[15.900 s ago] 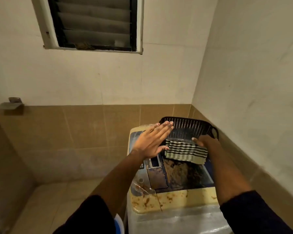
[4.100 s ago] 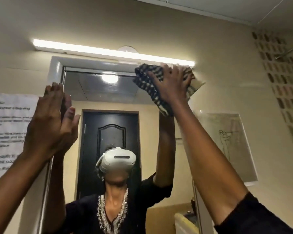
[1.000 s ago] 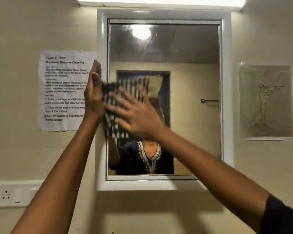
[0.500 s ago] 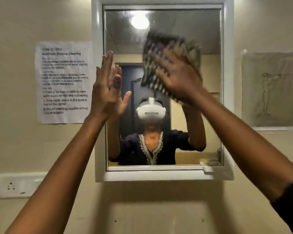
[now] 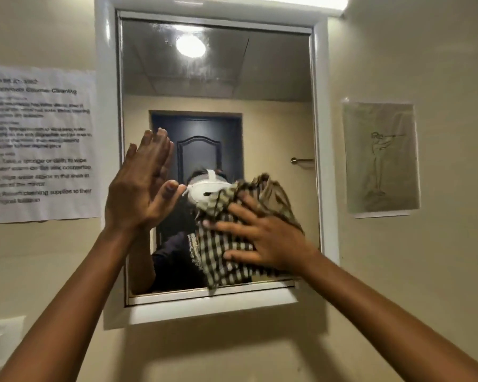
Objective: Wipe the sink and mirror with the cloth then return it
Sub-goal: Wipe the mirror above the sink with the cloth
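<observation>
A white-framed mirror (image 5: 276,92) hangs on the beige wall straight ahead. My right hand (image 5: 262,241) presses a bunched black-and-cream checked cloth (image 5: 221,257) flat against the lower right part of the glass, fingers spread over it. The cloth's lower corner reaches the bottom frame. My left hand (image 5: 141,188) is raised with fingers straight and together, resting edge-on against the glass near the left frame and holding nothing. The sink is out of view.
A printed instruction sheet (image 5: 42,144) is taped to the wall left of the mirror, and a pencil sketch (image 5: 381,158) right of it. A white socket plate (image 5: 0,337) sits at lower left. A strip light (image 5: 260,1) glows above the mirror.
My right hand has swept the cloth from the upper right of the glass down to the lower right. My left hand stays at the left frame. The view has moved closer to the mirror.
</observation>
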The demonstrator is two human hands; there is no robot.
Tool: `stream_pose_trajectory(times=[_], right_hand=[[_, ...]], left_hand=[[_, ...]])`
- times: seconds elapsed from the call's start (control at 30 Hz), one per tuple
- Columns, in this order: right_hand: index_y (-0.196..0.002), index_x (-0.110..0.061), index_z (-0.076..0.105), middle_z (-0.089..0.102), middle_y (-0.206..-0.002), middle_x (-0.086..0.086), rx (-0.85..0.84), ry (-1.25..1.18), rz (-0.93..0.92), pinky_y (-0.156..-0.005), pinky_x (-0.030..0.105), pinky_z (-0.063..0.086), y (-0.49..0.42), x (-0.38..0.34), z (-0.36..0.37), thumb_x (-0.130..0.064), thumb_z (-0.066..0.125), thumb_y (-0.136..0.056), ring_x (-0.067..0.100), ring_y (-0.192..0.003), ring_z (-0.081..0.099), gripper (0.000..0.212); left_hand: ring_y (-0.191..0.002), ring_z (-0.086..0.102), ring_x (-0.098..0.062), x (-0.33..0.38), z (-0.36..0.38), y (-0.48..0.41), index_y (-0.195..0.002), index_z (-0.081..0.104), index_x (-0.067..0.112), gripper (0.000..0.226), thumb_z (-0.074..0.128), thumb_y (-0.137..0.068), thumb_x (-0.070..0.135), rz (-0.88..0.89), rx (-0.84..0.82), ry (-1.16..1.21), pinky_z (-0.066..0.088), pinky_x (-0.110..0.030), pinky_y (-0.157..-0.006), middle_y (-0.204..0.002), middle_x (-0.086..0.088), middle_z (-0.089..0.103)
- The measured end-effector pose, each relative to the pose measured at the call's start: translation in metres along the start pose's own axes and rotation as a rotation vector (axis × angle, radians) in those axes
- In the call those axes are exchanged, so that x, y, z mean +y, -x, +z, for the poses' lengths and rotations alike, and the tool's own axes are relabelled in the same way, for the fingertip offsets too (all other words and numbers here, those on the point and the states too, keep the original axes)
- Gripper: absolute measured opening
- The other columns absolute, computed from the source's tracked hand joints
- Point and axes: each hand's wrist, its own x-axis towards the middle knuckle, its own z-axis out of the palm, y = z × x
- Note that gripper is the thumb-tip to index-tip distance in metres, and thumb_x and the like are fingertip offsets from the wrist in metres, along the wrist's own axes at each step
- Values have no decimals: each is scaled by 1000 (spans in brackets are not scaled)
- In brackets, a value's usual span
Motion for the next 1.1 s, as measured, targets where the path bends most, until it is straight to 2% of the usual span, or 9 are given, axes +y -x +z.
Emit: stream_pose_trajectory(times=[0.13, 0.27, 0.4, 0.53, 0.63, 0.73, 0.8, 0.9, 1.1], right_hand=[[-142, -51, 12, 13, -158, 0, 296, -34, 403, -110, 60, 15, -79, 78, -69, -61, 36, -90, 25, -145, -1, 58], [-144, -43, 15, 9, -159, 1, 417, 157, 606, -110, 67, 0, -137, 111, -91, -66, 26, -88, 28, -145, 3, 62], [-145, -41, 14, 6, -159, 1, 340, 205, 411, -109, 67, -1, -95, 37, -45, -66, 26, -88, 28, -145, 0, 63], [-144, -39, 25, 28, -153, 5, -5, 80, 25, -116, 56, 5, 7, -25, 10, -58, 43, -89, 29, -145, 7, 61], [-142, -41, 29, 33, -151, 4, -18, 41, 72, -114, 45, 4, 14, 4, 0, -59, 46, -88, 28, -144, 11, 59], [-143, -48, 17, 18, -156, 1, 146, -43, 302, -108, 57, 22, -23, 47, -38, -60, 43, -89, 28, -144, 4, 61], [-144, -44, 16, 16, -157, 3, 285, -38, 447, -109, 61, 21, -58, 85, -67, -61, 39, -89, 29, -145, 2, 62], [-145, -40, 18, 17, -157, 2, 322, 236, 557, -110, 62, 6, -89, 114, -88, -67, 26, -87, 29, -145, 6, 64], [-146, -38, 16, 25, -155, 3, 186, 107, 432, -115, 55, -7, 10, 59, -37, -40, 22, -99, 25, -145, 8, 47]], left_hand=[[-148, 14, -17, 5, -3, -1, -149, 25, 11, 74, 40, -89, 52, -6, 19, 52, 9, -24, -121, -156, -4, 22], [-147, 15, -17, 7, -3, 0, -148, 26, 8, 80, 24, -90, 64, -13, 24, 93, 10, -24, -121, -155, -3, 21], [-148, 12, -15, 2, 0, 1, -149, 23, 10, 76, 36, -89, 54, -26, 11, 75, 10, -27, -121, -156, -2, 20], [-147, 10, -9, 4, 0, 2, -150, 21, 15, 74, 46, -87, 44, 3, -7, 35, 9, -26, -121, -157, 2, 18], [-142, 3, 9, 10, -5, 0, -147, 29, 12, 71, 35, -89, 52, 42, -13, 63, 5, -15, -118, -151, 8, 19], [-139, 2, 15, 7, -1, 3, -145, 35, 14, 68, 38, -87, 50, 41, -12, 67, 8, -11, -116, -147, 4, 27], [-141, 6, 11, 5, 0, 3, -146, 34, 18, 66, 43, -87, 48, 32, -13, 68, 11, -15, -117, -148, 5, 27], [-145, 19, -9, 5, -1, 2, -146, 31, 21, 66, 49, -87, 44, 25, -32, 75, 15, -26, -120, -149, 4, 28], [-142, 21, -11, 11, -5, 3, -145, 35, 17, 61, 44, -91, 44, 5, -32, 101, 9, -15, -118, -148, -3, 36]])
